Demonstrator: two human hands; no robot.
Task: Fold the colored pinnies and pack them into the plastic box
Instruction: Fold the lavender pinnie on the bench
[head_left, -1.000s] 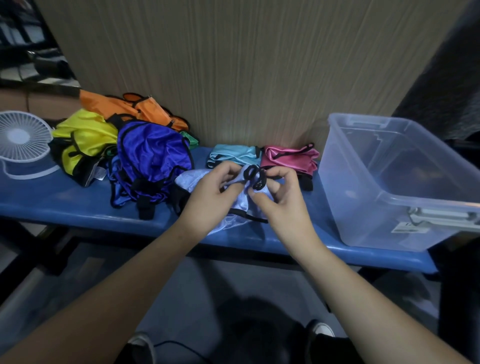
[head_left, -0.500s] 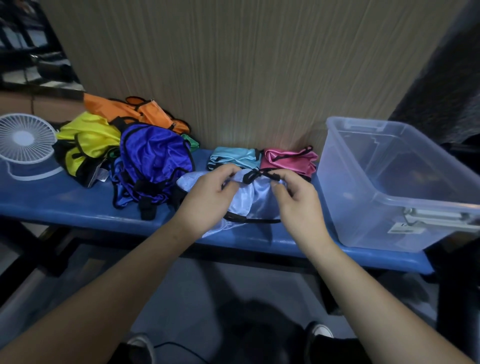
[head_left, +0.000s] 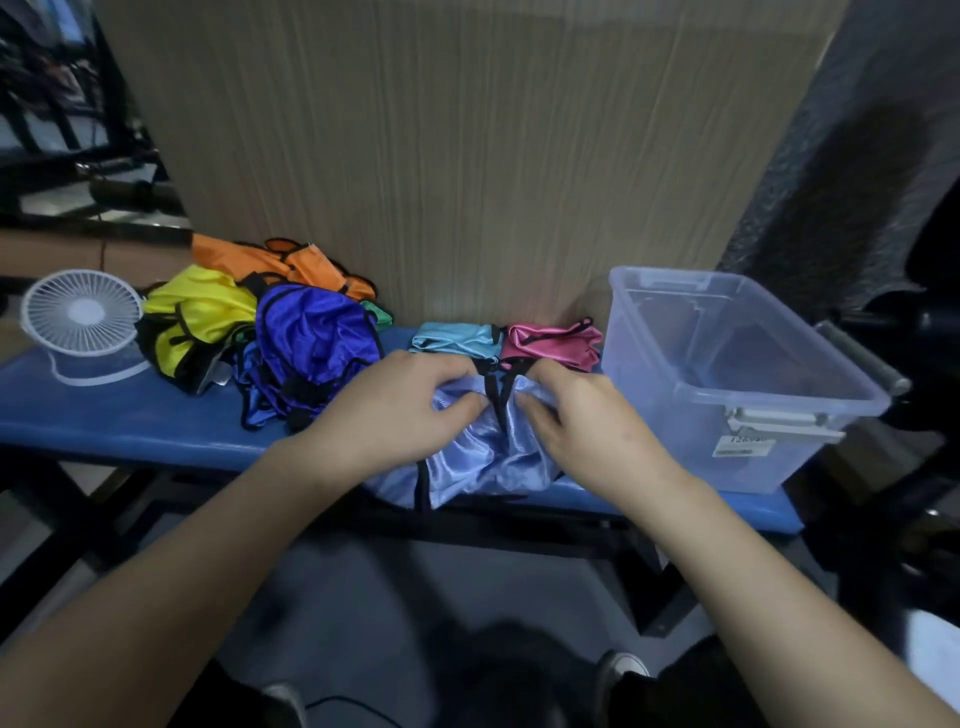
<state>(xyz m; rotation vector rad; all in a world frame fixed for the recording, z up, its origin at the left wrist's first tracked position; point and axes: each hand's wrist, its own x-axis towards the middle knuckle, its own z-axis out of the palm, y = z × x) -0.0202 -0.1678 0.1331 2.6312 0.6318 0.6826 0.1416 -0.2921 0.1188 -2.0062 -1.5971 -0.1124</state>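
A pale blue pinny (head_left: 478, 457) with black trim lies bunched on the blue bench (head_left: 130, 421), its lower edge hanging over the front. My left hand (head_left: 400, 410) and my right hand (head_left: 576, 421) both pinch its upper edge, close together, either side of a black strap. Behind them lie a folded light-blue pinny (head_left: 457, 338) and a folded pink pinny (head_left: 553, 340) against the wall. At the right stands the clear plastic box (head_left: 748, 415), with nothing visible inside it.
A loose heap at the left holds a royal-blue pinny (head_left: 317, 338), a yellow pinny (head_left: 200, 317) and an orange pinny (head_left: 280, 262). A small white fan (head_left: 83, 317) stands at the bench's far left. A wooden wall panel (head_left: 467, 156) backs the bench.
Both hands have lowered the pale blue pinny onto the bench and drawn closer together along its top edge; the black strap loop they held up now lies flat between them.
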